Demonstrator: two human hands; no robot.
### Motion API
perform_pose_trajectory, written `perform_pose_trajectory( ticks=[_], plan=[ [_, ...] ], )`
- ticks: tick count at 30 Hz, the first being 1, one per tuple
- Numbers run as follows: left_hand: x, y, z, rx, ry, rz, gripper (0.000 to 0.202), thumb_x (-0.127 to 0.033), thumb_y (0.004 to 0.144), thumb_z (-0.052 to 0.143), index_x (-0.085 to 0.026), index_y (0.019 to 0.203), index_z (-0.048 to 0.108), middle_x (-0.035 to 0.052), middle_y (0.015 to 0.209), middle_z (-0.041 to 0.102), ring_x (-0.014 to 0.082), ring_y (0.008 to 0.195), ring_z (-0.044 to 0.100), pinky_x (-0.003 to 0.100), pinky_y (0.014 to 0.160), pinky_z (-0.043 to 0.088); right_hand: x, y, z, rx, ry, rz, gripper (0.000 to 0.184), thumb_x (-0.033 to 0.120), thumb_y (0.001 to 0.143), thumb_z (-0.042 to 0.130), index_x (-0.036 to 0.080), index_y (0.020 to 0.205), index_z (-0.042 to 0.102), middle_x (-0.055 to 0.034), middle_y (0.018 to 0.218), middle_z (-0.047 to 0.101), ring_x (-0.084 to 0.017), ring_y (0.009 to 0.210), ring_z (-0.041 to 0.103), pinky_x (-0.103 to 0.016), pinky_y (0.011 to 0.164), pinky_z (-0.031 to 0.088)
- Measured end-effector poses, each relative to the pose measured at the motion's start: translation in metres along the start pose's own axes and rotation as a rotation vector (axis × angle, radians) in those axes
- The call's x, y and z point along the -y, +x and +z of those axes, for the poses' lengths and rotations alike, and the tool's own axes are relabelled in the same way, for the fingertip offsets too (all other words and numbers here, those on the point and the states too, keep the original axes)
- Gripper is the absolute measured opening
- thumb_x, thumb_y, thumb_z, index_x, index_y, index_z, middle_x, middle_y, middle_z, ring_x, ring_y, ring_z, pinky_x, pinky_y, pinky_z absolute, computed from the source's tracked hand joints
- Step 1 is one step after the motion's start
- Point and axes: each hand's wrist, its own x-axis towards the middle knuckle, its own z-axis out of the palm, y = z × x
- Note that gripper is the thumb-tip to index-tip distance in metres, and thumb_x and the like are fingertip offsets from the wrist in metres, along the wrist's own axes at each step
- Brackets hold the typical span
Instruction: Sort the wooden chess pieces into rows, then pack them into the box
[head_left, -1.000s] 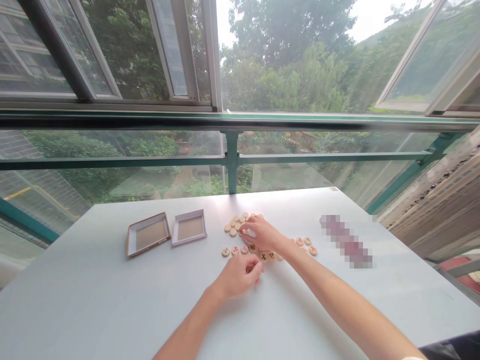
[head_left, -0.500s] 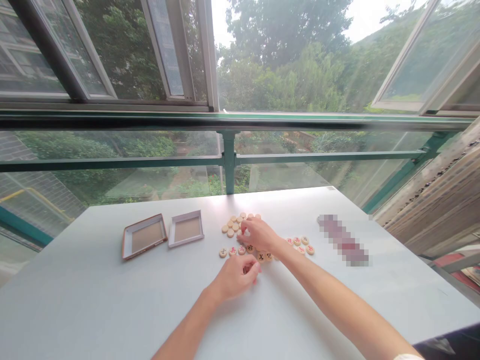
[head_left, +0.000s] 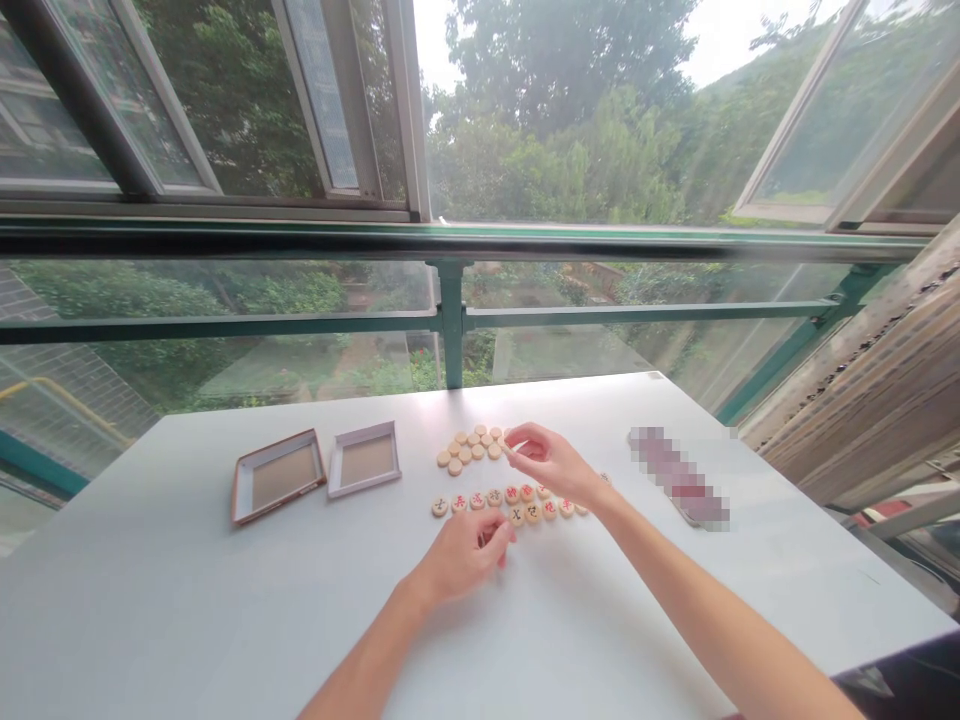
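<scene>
Round wooden Chinese chess pieces lie on the white table point(head_left: 285, 610). Two rows, one partly behind my hands, show red and black characters, among them a red-marked piece point(head_left: 460, 504) and a black-marked piece point(head_left: 439, 507). Farther back is a cluster of plain-topped pieces point(head_left: 466, 455). At that cluster's right end, my right hand point(head_left: 553, 462) pinches a Chinese chess piece point(head_left: 506, 447) on edge between thumb and fingers. My left hand point(head_left: 465, 555) rests just in front of the rows with fingers curled together; its inside is hidden.
To the left stand two shallow open box halves, a brown-edged one point(head_left: 238, 493) and a pale one point(head_left: 336, 480). A blurred-out flat object point(head_left: 679, 478) lies at the right. Beyond the table's far edge run a green railing point(head_left: 451, 345) and windows.
My right hand has moved right and lifted from among the pieces, now with a chess piece in its pinch. More of the marked rows shows. My left hand stays nearly in place.
</scene>
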Motion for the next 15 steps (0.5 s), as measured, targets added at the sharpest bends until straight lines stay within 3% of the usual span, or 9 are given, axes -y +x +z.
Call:
perform_pose_trajectory(
  ticks=[4, 8, 15],
  plan=[
    [-0.002, 0.000, 0.000, -0.006, -0.013, -0.002, 0.043, -0.048, 0.099, 0.038, -0.020, 0.086, 0.067, -0.0003, 0.066, 0.069, 0.0140, 0.058, 0.055, 0.025, 0.060, 0.041, 0.000, -0.042, 0.002, 0.029, 0.110, 0.100, 0.025, 0.041, 0.090, 0.064, 0.021, 0.105, 0.064, -0.0043, 0.091, 0.070, -0.019, 0.084, 0.070, -0.030, 0.068, 0.059],
    [-0.001, 0.001, 0.000, -0.021, -0.007, 0.013, 0.049, -0.052, 0.099, 0.037, -0.019, 0.084, 0.068, 0.0002, 0.066, 0.069, 0.0135, 0.058, 0.053, 0.024, 0.058, 0.039, -0.004, -0.076, 0.020, 0.026, 0.242, 0.098, 0.026, 0.044, 0.089, 0.067, 0.022, 0.104, 0.065, -0.0058, 0.099, 0.070, -0.021, 0.090, 0.071, -0.037, 0.082, 0.060],
    [-0.003, 0.001, 0.002, -0.034, -0.046, 0.029, 0.051, -0.054, 0.097, 0.042, -0.017, 0.073, 0.067, 0.0008, 0.067, 0.068, 0.0113, 0.058, 0.053, 0.023, 0.058, 0.039, -0.006, -0.087, 0.038, 0.010, 0.425, 0.151, 0.024, 0.044, 0.091, 0.066, 0.023, 0.105, 0.067, -0.0054, 0.099, 0.073, -0.023, 0.096, 0.071, -0.038, 0.087, 0.059]
  ],
)
